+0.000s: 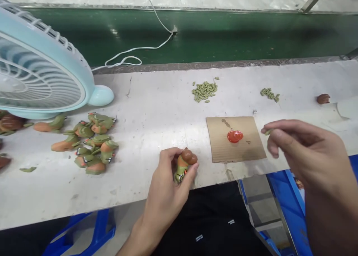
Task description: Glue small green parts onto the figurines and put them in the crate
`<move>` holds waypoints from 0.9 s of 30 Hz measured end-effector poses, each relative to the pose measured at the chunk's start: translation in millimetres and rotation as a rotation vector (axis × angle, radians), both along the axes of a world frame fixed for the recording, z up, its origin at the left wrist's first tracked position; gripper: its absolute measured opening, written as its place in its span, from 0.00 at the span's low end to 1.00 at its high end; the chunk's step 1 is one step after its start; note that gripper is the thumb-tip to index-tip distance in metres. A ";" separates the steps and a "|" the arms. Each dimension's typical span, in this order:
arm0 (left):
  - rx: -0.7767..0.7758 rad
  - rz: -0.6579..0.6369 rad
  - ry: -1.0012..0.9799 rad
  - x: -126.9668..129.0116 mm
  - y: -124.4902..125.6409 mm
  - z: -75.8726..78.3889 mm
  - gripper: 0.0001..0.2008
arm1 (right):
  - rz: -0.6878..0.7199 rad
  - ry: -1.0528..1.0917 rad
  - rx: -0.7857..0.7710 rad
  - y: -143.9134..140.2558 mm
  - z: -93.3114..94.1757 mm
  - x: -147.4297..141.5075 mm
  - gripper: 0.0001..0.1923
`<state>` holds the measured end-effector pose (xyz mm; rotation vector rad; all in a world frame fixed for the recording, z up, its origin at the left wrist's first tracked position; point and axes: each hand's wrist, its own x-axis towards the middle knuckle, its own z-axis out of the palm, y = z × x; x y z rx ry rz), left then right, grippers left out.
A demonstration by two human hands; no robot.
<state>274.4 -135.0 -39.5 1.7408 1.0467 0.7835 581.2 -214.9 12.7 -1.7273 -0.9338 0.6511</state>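
Note:
My left hand [170, 181] grips a small toy figure [183, 162] with brown, orange and green parts, just above the table's front edge. Off to the right, my right hand [299, 147] pinches a tiny green piece [267, 132] between thumb and forefinger. Between the two hands lies a cardboard square [218, 147] bearing a glossy red blob [235, 136]. Behind it sits a heap of small green pieces [205, 91], and a smaller heap of green pieces [270, 94] is farther right.
A light-blue fan [81, 80] stands at the left. Several green-and-orange toy parts [97, 147] lie in front of it. A brown part [323, 98] rests at the far right. A white cable [131, 49] runs along the green back panel. Blue stools [103, 226] show below the table.

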 end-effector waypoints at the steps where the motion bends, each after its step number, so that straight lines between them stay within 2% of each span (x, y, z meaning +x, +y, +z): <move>1: -0.089 -0.005 -0.085 3.7 -2.0 4.0 0.15 | 0.058 0.084 0.057 -5.5 -0.8 -13.1 0.03; 3: -0.237 -0.052 -0.206 12.3 -4.8 14.0 0.16 | 0.139 0.253 0.134 -12.7 -3.5 -39.1 0.03; 6: -0.434 -0.204 -0.266 28.7 -6.5 28.5 0.14 | 0.184 0.471 0.186 -17.1 -10.1 -68.7 0.06; 9: -0.641 -0.320 -0.417 45.7 -9.4 35.4 0.06 | 0.211 0.561 0.194 -19.5 -17.4 -81.7 0.07; 11: -0.746 -0.348 -0.542 53.5 -12.3 35.9 0.03 | 0.211 0.547 0.203 -21.8 -20.9 -84.0 0.09; 13: -0.754 -0.350 -0.557 56.9 -14.3 35.1 0.03 | 0.194 0.493 0.219 -25.1 -22.9 -84.3 0.11; 17: -0.679 -0.367 -0.389 55.2 -14.5 32.0 0.14 | 0.178 0.315 0.200 -33.9 -25.2 -81.9 0.11; 22: -0.742 -0.371 -0.364 53.3 -11.9 25.8 0.14 | 0.202 0.133 0.149 -41.6 -28.5 -76.4 0.09; 24: -0.729 -0.373 -0.353 54.4 -11.8 24.7 0.13 | 0.204 0.143 0.158 -41.4 -29.4 -76.3 0.09; 27: -0.656 -0.349 -0.335 57.9 -14.2 24.9 0.11 | 0.161 0.291 0.200 -39.4 -30.5 -78.6 0.11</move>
